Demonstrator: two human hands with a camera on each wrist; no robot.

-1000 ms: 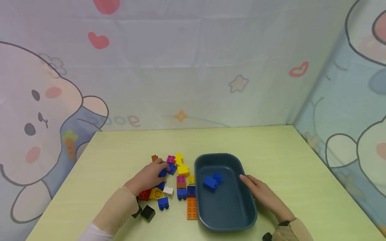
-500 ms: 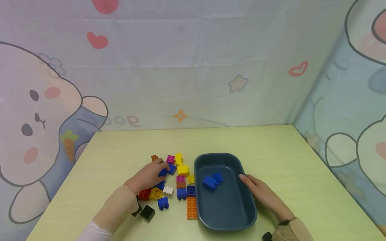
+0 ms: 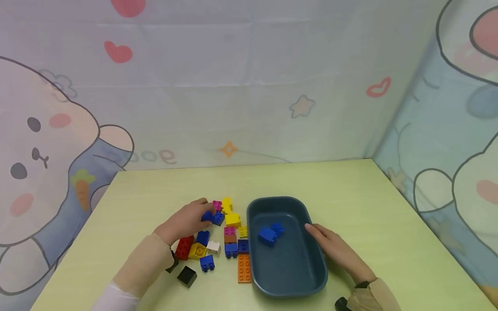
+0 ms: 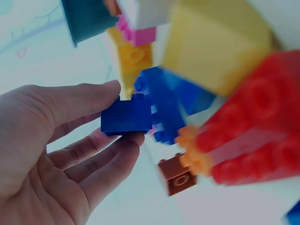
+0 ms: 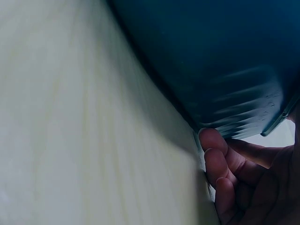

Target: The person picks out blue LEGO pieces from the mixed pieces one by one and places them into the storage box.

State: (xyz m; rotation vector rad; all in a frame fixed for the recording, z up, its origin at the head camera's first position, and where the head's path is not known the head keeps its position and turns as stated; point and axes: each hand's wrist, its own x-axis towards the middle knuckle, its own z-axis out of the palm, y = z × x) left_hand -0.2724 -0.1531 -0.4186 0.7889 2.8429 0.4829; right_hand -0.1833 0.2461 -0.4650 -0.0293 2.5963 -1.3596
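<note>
My left hand pinches a blue brick between thumb and fingertips, at the far left part of the brick pile. Right beside the held brick lies another blue brick, with a pink brick behind it. In the left wrist view a brown brick and a large red brick show to the right of the fingers. My right hand grips the right side of a dark teal bin, thumb on the rim and fingers against its outer wall. Blue pieces lie inside the bin.
Yellow bricks, a white brick and several others lie between the left hand and the bin. An orange brick lies along the bin's left side. A black brick sits nearest the front. A printed curtain hangs behind the table.
My left hand has moved slightly away from me with the blue brick, uncovering more of the red and blue bricks below it. The right hand stays on the bin. The head view has shifted slightly.
</note>
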